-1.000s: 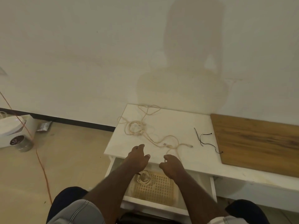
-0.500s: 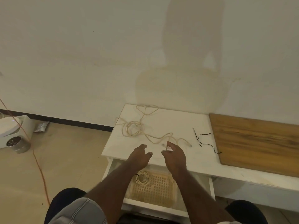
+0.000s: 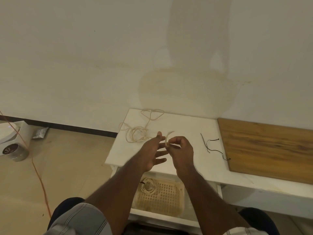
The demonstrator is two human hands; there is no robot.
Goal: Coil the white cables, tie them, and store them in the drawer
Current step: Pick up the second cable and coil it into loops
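Note:
A loose white cable lies tangled on the white table top, trailing toward the back edge. My right hand is raised above the table and pinches one end of that cable, which curls up above my fingers. My left hand is held beside it with fingers spread, palm toward the cable end, holding nothing. Below the table edge the drawer stands open, with a coiled, tied white cable lying at its back left on a beige grid mat. Thin black ties lie on the table to the right.
A wooden board covers the table's right part. On the floor at left stand a white appliance and a foil packet, and an orange cord runs across the floor. A wall rises directly behind the table.
Both hands have risen from the drawer's front to above the table. My right hand has picked up the cable end and lifted it; my left hand has opened beside it.

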